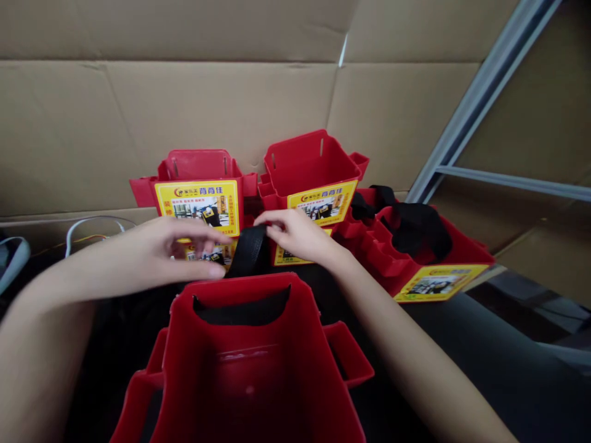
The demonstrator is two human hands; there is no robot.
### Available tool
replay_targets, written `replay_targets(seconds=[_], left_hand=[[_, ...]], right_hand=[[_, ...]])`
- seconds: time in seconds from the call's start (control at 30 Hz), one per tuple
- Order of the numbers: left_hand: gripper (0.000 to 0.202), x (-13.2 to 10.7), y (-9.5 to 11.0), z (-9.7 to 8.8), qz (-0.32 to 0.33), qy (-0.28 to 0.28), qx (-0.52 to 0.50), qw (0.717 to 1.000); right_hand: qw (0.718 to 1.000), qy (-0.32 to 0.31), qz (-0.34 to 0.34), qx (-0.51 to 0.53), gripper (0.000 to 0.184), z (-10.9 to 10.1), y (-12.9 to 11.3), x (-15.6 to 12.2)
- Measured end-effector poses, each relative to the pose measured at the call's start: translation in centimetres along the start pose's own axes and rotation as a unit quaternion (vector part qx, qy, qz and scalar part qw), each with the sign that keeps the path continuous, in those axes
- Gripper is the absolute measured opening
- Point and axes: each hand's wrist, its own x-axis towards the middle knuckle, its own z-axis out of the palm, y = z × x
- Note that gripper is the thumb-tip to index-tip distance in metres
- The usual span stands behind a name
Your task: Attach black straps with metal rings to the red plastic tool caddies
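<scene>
Nearest me is a red plastic tool box (249, 369) with small side pockets, its open top facing me. A black webbing strap (248, 251) runs through the slots in its back wall and rises behind it. My right hand (295, 237) pinches the strap just beyond the box's rim. To the strap's left, my left hand (194, 246) hovers with thumb and fingers apart, close to the strap but holding nothing that I can see. Part of the strap behind the box is hidden.
Behind stand stacked red boxes with yellow labels, one at left (198, 166) and one at right (309, 163). Further right sits another red box (443, 264) with black straps inside. Cardboard (207, 111) walls the back; a metal frame (480, 104) slants at right. White cables (69, 237) lie left.
</scene>
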Motion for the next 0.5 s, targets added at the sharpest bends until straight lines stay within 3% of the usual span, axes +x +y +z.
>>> replay_targets(seconds=[0.1,0.17,0.33,0.5], left_hand=[[0.047,2.5,-0.2,2.3,-0.011,0.013,-0.034,0.999],[0.043,3.8,-0.8,3.6,-0.002,-0.011,-0.101,0.995],[0.029,4.4,-2.3,3.9,-0.028,-0.039,-0.127,0.991],[0.046,2.5,-1.5,2.0,-0.054,-0.01,-0.184,0.981]], right_hand=[[0.986,0.086,-0.025,0.139,0.03,-0.1,-1.8,-0.2],[0.971,0.08,-0.024,0.224,0.031,0.1,-2.6,-0.3],[0.941,-0.013,0.069,0.33,0.03,0.8,-2.4,0.0],[0.94,-0.167,0.14,0.262,0.03,2.8,-0.3,0.3]])
